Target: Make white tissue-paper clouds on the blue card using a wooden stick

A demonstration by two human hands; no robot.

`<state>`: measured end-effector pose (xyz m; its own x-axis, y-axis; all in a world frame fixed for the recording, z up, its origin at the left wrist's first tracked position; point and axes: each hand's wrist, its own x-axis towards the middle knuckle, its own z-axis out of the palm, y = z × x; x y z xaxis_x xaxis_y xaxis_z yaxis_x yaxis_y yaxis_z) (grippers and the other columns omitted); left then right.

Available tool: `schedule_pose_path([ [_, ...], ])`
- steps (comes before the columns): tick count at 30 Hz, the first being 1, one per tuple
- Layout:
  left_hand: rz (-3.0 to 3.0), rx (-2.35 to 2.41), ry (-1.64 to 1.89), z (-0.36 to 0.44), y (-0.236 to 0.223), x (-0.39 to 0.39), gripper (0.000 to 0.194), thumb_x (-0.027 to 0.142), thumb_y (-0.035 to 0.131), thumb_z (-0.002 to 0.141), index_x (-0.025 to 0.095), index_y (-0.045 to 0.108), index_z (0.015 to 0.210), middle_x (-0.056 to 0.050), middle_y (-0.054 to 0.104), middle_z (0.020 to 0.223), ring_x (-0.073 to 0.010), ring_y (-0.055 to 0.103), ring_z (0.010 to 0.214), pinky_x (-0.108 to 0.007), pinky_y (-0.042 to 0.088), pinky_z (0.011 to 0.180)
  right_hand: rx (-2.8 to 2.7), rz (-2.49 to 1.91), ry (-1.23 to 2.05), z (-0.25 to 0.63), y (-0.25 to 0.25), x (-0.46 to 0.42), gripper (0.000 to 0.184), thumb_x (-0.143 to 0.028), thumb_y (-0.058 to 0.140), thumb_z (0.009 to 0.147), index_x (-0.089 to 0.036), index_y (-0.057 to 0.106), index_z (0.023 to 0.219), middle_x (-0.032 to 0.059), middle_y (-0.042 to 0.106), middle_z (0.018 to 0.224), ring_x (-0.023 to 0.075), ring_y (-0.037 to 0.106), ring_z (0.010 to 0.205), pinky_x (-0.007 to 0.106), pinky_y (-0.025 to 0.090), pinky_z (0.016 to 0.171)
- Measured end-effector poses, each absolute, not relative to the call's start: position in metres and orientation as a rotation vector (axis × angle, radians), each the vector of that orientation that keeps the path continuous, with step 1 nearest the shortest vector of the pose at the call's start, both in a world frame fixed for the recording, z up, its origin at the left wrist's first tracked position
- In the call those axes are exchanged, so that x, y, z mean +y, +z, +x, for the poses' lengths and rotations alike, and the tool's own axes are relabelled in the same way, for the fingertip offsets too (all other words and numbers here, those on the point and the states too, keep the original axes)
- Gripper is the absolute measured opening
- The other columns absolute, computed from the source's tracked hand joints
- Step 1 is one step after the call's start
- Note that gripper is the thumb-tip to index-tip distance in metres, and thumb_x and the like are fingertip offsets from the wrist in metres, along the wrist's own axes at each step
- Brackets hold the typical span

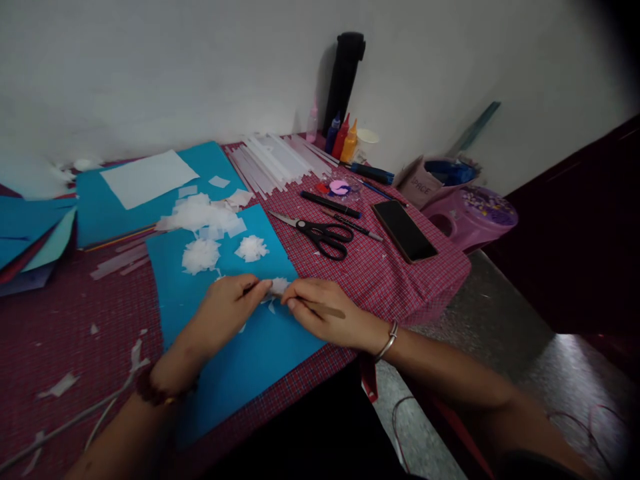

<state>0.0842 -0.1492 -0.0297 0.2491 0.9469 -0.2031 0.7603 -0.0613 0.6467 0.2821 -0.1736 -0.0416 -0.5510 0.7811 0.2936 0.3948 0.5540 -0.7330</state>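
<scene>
My left hand (pixel 230 303) is closed in a pinch at the edge of a small white paper cluster (pixel 279 286), just above a blue sheet (pixel 235 373). From the other side, my right hand (pixel 327 310) closes round a thin, flat tan stick (pixel 326 309), its rear end sticking out toward the wrist. Fingers hide the stick's front tip and part of the cluster. Beyond my hands, two ruffled white paper balls lie on the blue sheet: one on the left (pixel 201 256), one on the right (pixel 252 249). Small white scraps (pixel 271 307) are scattered close to my fingers.
Loose white paper squares (pixel 200 215) are heaped behind the balls. Black-handled scissors (pixel 320 233), pens (pixel 330 203) and a phone (pixel 405 230) lie to the right. Paper strips (pixel 275 163), paint bottles (pixel 341 137) and a black cylinder (pixel 344 80) are near the wall.
</scene>
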Motion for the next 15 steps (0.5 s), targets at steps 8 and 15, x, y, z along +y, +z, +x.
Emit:
schedule_pose_path([
  [8,1.842,1.579,0.419,0.082,-0.027,-0.150,0.035,0.045,0.037,0.084,0.023,0.047,0.060,0.003,0.047,0.054,-0.0169,0.047,0.054,-0.030,0.032,0.056,-2.336,-1.012,0.627,0.275,-0.039,-0.177,0.016,-0.017,0.039,0.091,-0.016,0.055,0.088,0.0056,0.063,0.080,0.0159,0.058,0.074,0.027,0.045,0.072],
  [15,1.634,1.527,0.589,0.074,-0.031,-0.151,0.031,0.045,0.044,0.085,0.022,0.051,0.066,0.004,0.050,0.059,-0.0149,0.046,0.055,-0.028,0.033,0.054,-2.448,-1.036,0.655,0.265,-0.023,-0.172,0.013,-0.014,0.043,0.086,-0.014,0.055,0.085,0.0053,0.060,0.077,0.0162,0.055,0.070,0.029,0.043,0.069],
])
